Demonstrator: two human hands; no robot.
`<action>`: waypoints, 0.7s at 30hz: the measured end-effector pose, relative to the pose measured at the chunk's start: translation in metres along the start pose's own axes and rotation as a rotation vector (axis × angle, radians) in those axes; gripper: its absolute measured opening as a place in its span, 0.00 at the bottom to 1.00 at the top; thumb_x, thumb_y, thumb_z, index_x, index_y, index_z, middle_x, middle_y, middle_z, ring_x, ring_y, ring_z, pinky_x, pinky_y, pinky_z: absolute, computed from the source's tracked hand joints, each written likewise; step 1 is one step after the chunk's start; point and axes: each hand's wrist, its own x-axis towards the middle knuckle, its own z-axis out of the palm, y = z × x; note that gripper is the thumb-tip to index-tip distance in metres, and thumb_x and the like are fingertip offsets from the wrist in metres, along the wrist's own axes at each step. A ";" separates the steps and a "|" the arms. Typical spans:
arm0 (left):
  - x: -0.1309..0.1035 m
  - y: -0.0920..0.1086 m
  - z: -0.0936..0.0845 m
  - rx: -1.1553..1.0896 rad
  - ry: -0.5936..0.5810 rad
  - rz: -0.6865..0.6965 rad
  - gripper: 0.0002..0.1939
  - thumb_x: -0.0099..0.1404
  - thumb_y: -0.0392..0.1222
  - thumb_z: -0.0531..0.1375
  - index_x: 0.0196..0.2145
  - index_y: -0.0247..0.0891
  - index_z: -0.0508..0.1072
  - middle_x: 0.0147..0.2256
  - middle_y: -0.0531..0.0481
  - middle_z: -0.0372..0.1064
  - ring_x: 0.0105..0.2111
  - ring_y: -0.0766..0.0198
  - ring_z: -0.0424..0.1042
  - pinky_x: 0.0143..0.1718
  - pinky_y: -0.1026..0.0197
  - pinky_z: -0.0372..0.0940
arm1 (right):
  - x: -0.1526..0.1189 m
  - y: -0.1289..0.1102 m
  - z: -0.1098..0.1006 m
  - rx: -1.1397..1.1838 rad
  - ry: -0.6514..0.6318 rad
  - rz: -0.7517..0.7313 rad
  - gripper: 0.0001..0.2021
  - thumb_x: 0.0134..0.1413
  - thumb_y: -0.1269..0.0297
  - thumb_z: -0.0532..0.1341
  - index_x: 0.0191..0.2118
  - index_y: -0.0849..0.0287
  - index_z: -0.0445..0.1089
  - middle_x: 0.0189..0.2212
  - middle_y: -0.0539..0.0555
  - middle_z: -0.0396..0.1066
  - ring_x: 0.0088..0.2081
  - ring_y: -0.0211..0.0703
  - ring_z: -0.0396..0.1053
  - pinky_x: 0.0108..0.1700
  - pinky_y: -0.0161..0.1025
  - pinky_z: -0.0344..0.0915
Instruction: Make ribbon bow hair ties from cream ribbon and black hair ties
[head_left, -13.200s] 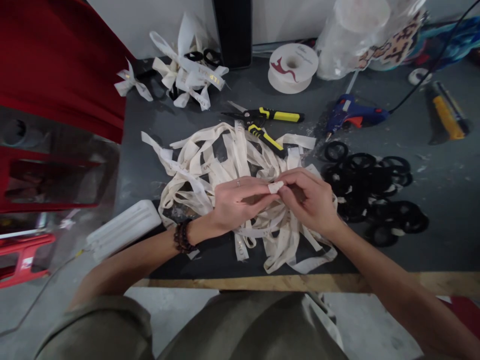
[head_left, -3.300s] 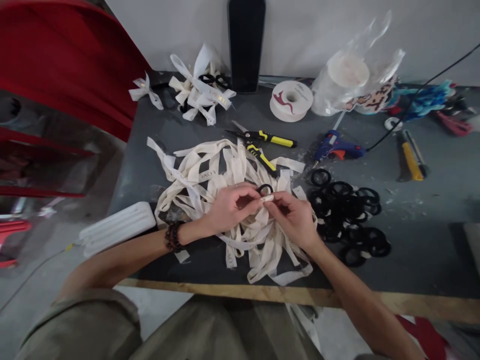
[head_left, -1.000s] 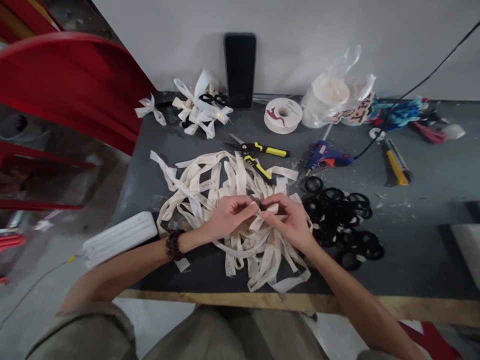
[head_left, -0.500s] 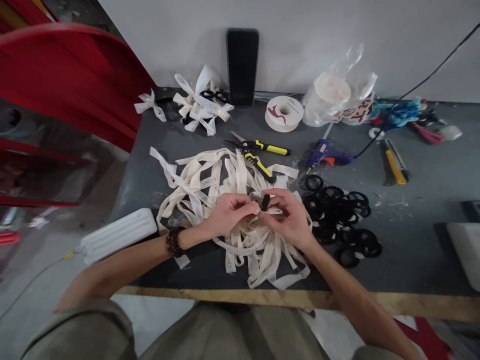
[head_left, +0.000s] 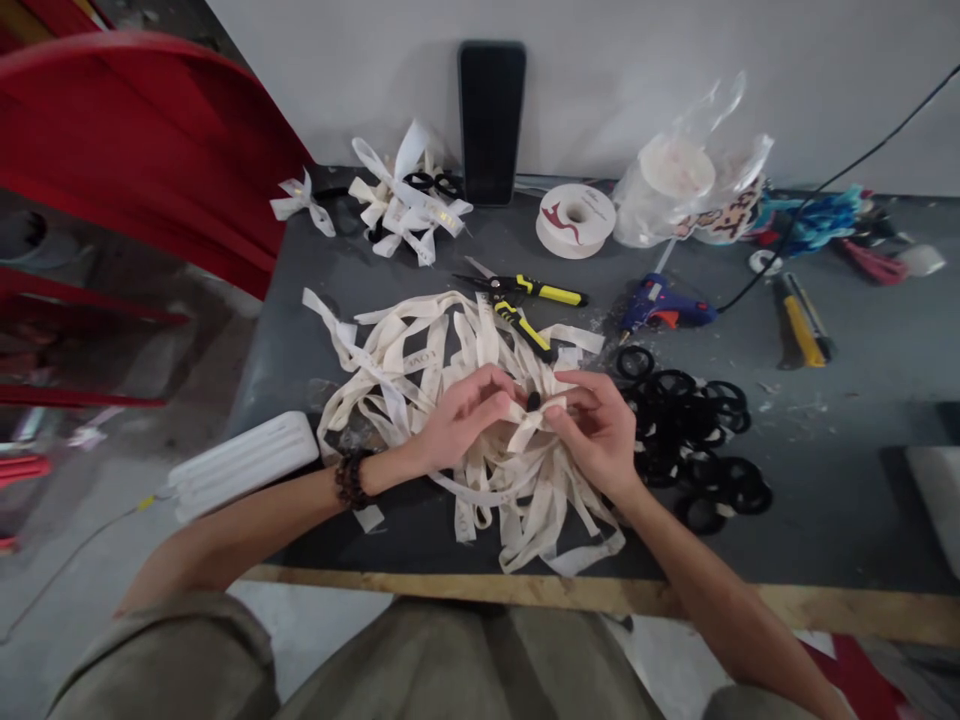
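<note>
My left hand (head_left: 459,418) and my right hand (head_left: 600,432) meet over a heap of cream ribbon strips (head_left: 420,370) on the dark grey table (head_left: 825,470). Between the fingertips of both hands is a folded cream ribbon piece (head_left: 529,424) with a small black hair tie (head_left: 533,402) at its middle. My left hand pinches the ribbon's left side, my right hand pinches the right side by the tie. A beaded bracelet (head_left: 349,480) sits on my left wrist.
Several black hair ties (head_left: 697,430) lie right of my hands. Yellow-handled scissors (head_left: 517,300), a blue glue gun (head_left: 664,305), a ribbon spool (head_left: 575,218), finished bows (head_left: 409,210), a phone (head_left: 491,120), a yellow utility knife (head_left: 802,320) and a white box (head_left: 240,465) surround them. A red chair (head_left: 150,150) stands left.
The black hair tie, held upright between my fingers half a second ago, now sits low against the ribbon's middle. Both hands have stayed over the heap.
</note>
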 end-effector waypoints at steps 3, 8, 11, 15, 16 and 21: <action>-0.003 0.001 0.005 -0.068 -0.062 -0.061 0.31 0.65 0.59 0.75 0.49 0.45 0.59 0.44 0.51 0.74 0.30 0.70 0.71 0.30 0.67 0.65 | -0.002 0.000 0.001 -0.092 0.016 0.003 0.20 0.65 0.53 0.72 0.58 0.50 0.75 0.32 0.49 0.81 0.30 0.42 0.77 0.31 0.38 0.71; 0.000 0.000 0.006 -0.080 0.038 -0.108 0.37 0.62 0.53 0.78 0.53 0.46 0.56 0.39 0.53 0.77 0.24 0.74 0.65 0.25 0.69 0.59 | -0.002 0.000 0.001 -0.132 0.009 -0.007 0.19 0.64 0.53 0.73 0.57 0.50 0.75 0.33 0.50 0.83 0.30 0.43 0.78 0.32 0.39 0.72; 0.001 -0.001 0.003 -0.048 0.010 -0.099 0.37 0.62 0.51 0.78 0.56 0.46 0.59 0.37 0.54 0.76 0.24 0.73 0.65 0.23 0.69 0.57 | -0.003 -0.001 0.001 -0.146 0.016 -0.023 0.20 0.63 0.53 0.74 0.57 0.50 0.75 0.33 0.50 0.83 0.29 0.42 0.77 0.32 0.40 0.71; 0.000 -0.003 0.000 -0.028 -0.036 -0.103 0.36 0.64 0.49 0.77 0.61 0.46 0.62 0.37 0.54 0.75 0.26 0.72 0.70 0.25 0.70 0.63 | -0.002 -0.002 0.000 -0.122 0.000 0.003 0.20 0.63 0.53 0.74 0.57 0.50 0.74 0.31 0.48 0.82 0.26 0.41 0.75 0.28 0.39 0.67; 0.000 -0.004 0.000 -0.013 -0.041 -0.099 0.36 0.64 0.49 0.77 0.61 0.45 0.63 0.37 0.54 0.75 0.27 0.71 0.71 0.26 0.70 0.65 | -0.002 -0.002 0.000 -0.106 -0.001 0.013 0.20 0.63 0.53 0.74 0.56 0.50 0.74 0.30 0.48 0.81 0.26 0.40 0.74 0.28 0.38 0.67; 0.000 -0.002 0.002 0.099 -0.023 -0.080 0.32 0.66 0.48 0.75 0.62 0.42 0.69 0.37 0.51 0.77 0.33 0.66 0.77 0.29 0.70 0.70 | 0.002 0.001 0.001 -0.060 0.013 0.070 0.22 0.63 0.53 0.74 0.58 0.51 0.73 0.29 0.47 0.79 0.25 0.40 0.73 0.27 0.38 0.68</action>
